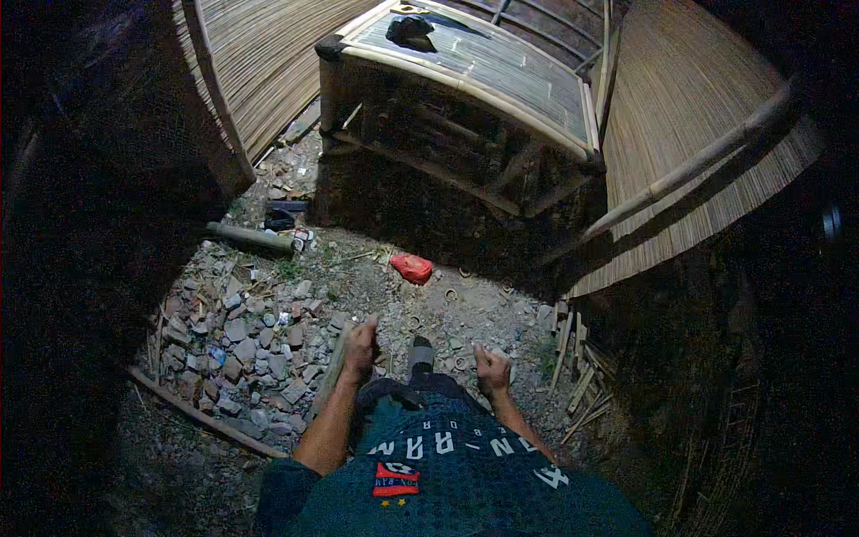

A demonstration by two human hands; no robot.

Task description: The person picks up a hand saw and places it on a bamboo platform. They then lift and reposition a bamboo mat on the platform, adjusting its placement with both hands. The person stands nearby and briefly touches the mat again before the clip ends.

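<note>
Both my arms reach forward at my sides over the rubble-strewn ground. My left hand (361, 347) is curled closed beside the edge of the brick heap, and nothing shows sticking out of it. My right hand (492, 369) is likewise closed, above gravelly dirt; a pale patch beside its fingers is too blurred to make out. Between the hands a dark shoe (421, 352) shows below my green shirt. Ahead on the ground lies a crumpled red plastic bag (412, 268), apart from both hands.
A heap of broken bricks (237, 336) spreads at left, with a bamboo length (250, 238) behind it. Ahead stands a bamboo-framed table (465, 85) bearing a dark object (412, 33). A slatted screen (693, 134) and pole rise at right, above loose wood strips (582, 385).
</note>
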